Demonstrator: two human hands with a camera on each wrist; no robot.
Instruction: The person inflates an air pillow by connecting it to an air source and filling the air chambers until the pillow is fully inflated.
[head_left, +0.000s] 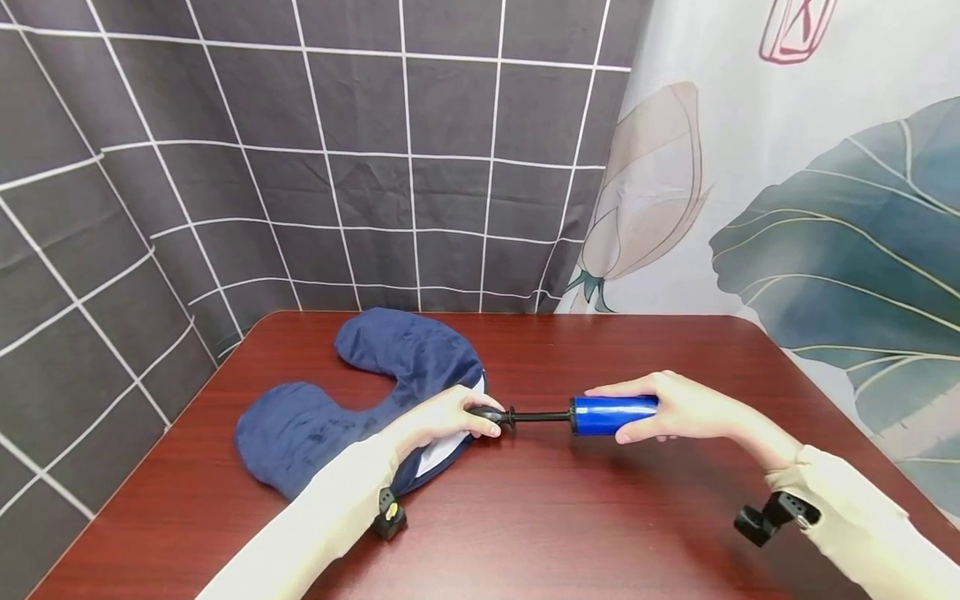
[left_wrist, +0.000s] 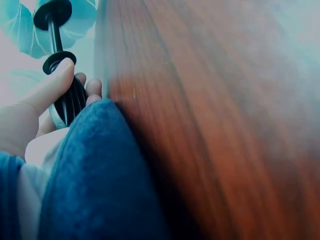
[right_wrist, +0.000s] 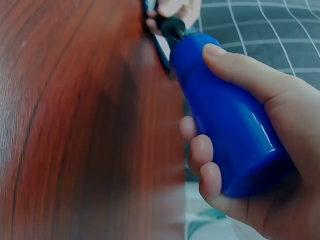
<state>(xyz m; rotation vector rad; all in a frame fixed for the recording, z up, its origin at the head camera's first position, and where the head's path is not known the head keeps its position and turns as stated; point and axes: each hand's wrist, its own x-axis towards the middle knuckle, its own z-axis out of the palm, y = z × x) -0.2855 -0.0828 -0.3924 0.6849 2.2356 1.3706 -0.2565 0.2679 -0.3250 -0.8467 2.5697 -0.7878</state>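
A hand pump with a blue barrel [head_left: 603, 415] and a black rod [head_left: 543, 417] lies crosswise between my two hands. My left hand [head_left: 438, 414] grips its black ribbed handle [left_wrist: 75, 102], thumb along one side and fingers curled round the other. Around the barrel, the fingers and thumb of my right hand [head_left: 693, 406] are wrapped, as the right wrist view shows. The rod is drawn out of the barrel. A navy plush U-shaped neck pillow [head_left: 408, 346] lies under and behind the left hand; white material [head_left: 442, 450] shows along its outer edge.
The reddish-brown wooden table [head_left: 562, 525] carries the pillow on its left half. Behind it hangs a dark grey curtain [head_left: 360, 192] with white grid lines. On the right is a pale cloth with a lotus pattern [head_left: 652, 192].
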